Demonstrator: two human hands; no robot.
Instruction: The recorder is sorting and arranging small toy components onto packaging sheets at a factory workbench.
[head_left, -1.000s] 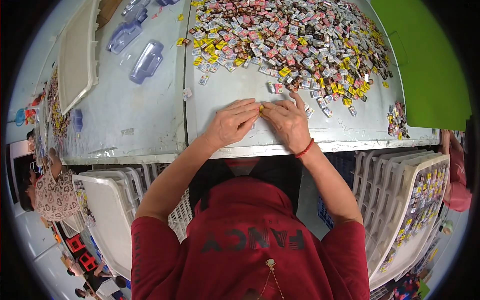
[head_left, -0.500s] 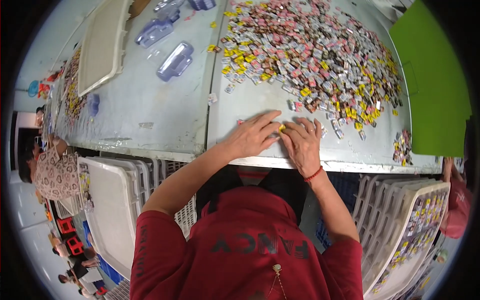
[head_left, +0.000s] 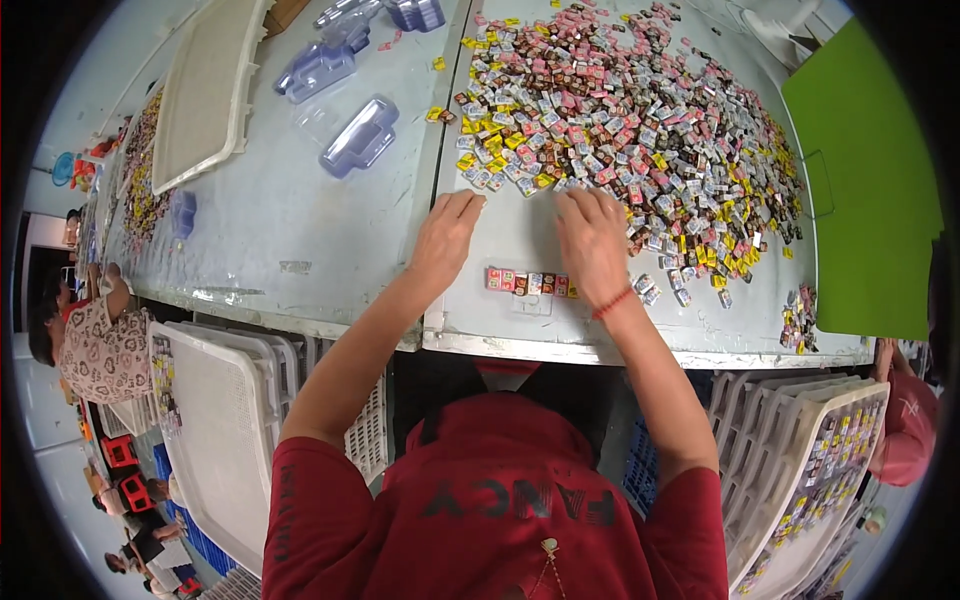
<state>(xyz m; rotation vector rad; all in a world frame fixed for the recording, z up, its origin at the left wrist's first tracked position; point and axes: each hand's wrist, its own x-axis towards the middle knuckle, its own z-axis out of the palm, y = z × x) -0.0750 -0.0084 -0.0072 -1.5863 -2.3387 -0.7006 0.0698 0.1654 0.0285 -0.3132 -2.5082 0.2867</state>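
Note:
A large pile of small wrapped pieces (head_left: 620, 140) in pink, brown, white and yellow covers the table ahead of me. At its near left edge is my left hand (head_left: 447, 238), its fingertips drawn together; anything between them is too small to name. My right hand (head_left: 592, 240) reaches to the pile's near edge with fingers bent down and closed, hiding what they grip, if anything. Between my hands and nearer to me lies a short straight row of the same pieces (head_left: 535, 283), its right end beside my right wrist. A clear flat plastic piece (head_left: 530, 304) shows just below the row.
Clear plastic trays (head_left: 360, 137) lie on the left table section beside a large white tray (head_left: 205, 95). A green panel (head_left: 860, 180) bounds the right side. White crates (head_left: 215, 420) stand at my left, and more crates (head_left: 800, 450) at my right. Other people sit around.
Both hands have moved away from me to the pile's near edge, the left one also leftward. The row of pieces they covered is now largely uncovered.

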